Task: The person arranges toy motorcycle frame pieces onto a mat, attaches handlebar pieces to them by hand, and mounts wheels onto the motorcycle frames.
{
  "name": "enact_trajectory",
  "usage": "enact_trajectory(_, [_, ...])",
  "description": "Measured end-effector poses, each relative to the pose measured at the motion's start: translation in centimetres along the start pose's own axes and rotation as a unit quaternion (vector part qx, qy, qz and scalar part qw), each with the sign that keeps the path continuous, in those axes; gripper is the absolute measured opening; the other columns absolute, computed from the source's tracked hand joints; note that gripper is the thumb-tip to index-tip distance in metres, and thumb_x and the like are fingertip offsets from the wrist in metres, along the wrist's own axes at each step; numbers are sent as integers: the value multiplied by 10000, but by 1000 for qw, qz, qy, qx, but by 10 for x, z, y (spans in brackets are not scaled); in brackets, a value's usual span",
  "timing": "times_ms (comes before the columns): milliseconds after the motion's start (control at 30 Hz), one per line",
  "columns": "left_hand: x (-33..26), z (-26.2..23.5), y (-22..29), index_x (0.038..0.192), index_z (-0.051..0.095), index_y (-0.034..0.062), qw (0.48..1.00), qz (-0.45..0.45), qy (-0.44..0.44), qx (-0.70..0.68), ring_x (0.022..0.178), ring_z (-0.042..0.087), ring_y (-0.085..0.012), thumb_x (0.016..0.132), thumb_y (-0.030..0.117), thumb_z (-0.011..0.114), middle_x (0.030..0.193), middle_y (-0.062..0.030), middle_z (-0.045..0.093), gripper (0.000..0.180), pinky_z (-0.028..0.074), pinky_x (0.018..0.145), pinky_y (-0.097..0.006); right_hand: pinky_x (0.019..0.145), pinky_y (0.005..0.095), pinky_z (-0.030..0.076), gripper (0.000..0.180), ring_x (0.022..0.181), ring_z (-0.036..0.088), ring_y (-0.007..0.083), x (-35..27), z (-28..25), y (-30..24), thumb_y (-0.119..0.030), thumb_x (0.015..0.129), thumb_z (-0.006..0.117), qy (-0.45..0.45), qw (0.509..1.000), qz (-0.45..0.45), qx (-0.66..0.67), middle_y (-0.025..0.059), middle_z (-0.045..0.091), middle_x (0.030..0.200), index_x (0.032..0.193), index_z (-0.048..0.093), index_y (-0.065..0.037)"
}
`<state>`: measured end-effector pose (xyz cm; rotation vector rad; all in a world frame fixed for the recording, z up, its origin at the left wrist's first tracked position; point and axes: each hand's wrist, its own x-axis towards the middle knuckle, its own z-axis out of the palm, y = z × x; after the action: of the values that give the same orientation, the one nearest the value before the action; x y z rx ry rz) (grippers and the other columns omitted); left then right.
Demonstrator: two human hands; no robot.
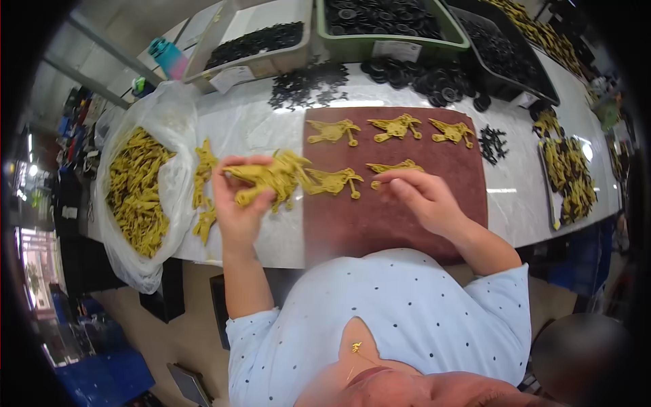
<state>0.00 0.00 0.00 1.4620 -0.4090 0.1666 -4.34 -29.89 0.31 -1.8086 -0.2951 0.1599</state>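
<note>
My left hand (239, 210) is closed around a bunch of yellow plastic parts (281, 173), held above the table left of the brown mat (407, 224). The parts are long and irregular, with thin arms and rounded ends. My right hand (427, 200) is over the mat, its fingertips pinched at the end of one yellow part (400, 166), which they partly cover. A single yellow part (332, 182) lies to the left of it. Three more, including one in the middle (395, 127), form a row along the mat's far side.
At left stands a clear plastic bag (183, 112) full of yellow parts, with loose ones (205, 169) beside it. Bins of black pieces, one pale (298, 57) and one green (427, 49), line the back. Small black pieces (493, 144) lie right of the mat; a loaded tray (556, 220) sits farther right.
</note>
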Motion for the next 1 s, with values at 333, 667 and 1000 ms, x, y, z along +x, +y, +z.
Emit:
enact_trajectory(333, [-21, 80, -10, 1332, 232, 49, 983, -69, -109, -132, 1063, 555, -211, 795, 59, 712, 1222, -211, 512, 721, 469, 905, -319, 590, 224, 397, 121, 661, 460, 68, -10, 12, -5, -137, 932, 521, -79, 827, 221, 511, 15, 555, 830, 970, 560, -28])
enact_trajectory(667, [-11, 123, 11, 1142, 591, -17, 783, 365, -203, 462, 1019, 581, -335, 870, 483, 551, 1132, -167, 575, 571, 372, 966, -520, 702, 218, 451, 194, 810, 541, 64, -27, 21, -2, -61, 860, 559, -11, 923, 112, 368, 31, 595, 936, 1043, 558, 5])
enact_trajectory(1000, [-22, 119, -8, 1148, 567, -63, 856, 324, -229, 333, 924, 601, -324, 917, 355, 527, 1102, -204, 573, 479, 501, 768, -378, 615, 214, 415, 155, 708, 495, 53, -40, 21, -8, -69, 849, 551, -43, 889, 196, 413, 12, 560, 833, 984, 535, 5])
